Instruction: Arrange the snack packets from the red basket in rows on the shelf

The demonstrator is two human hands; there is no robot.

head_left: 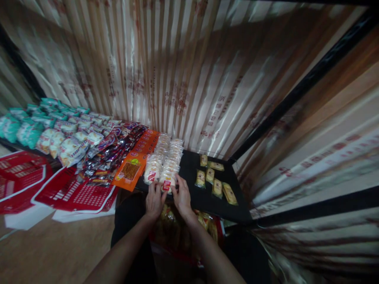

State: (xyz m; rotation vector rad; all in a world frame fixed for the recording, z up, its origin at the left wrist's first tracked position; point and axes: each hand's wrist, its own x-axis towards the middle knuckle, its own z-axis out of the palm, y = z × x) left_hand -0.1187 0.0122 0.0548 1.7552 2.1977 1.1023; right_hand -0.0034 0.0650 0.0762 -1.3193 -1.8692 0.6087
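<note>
Two rows of white, round rice crackers in clear wrappers stand on a black shelf (189, 189). The front rice cracker packet (167, 186) of the right-hand row has a red label. My left hand (154, 200) grips its left side with bent fingers, close below the front packet (151, 176) of the other row. From the right, my right hand (182, 196) holds the same packet, thumb and fingers at its edge. Just left of the rows lies a flat orange snack bag (130, 170).
Several small yellow wrapped cakes (217, 188) lie to the right on the shelf. Further left are dark shiny packets (103, 161), white snack bags (72, 150) and teal bags (29, 132). Red baskets (75, 193) stand on the floor, and yellow packages (170, 225) sit below my hands.
</note>
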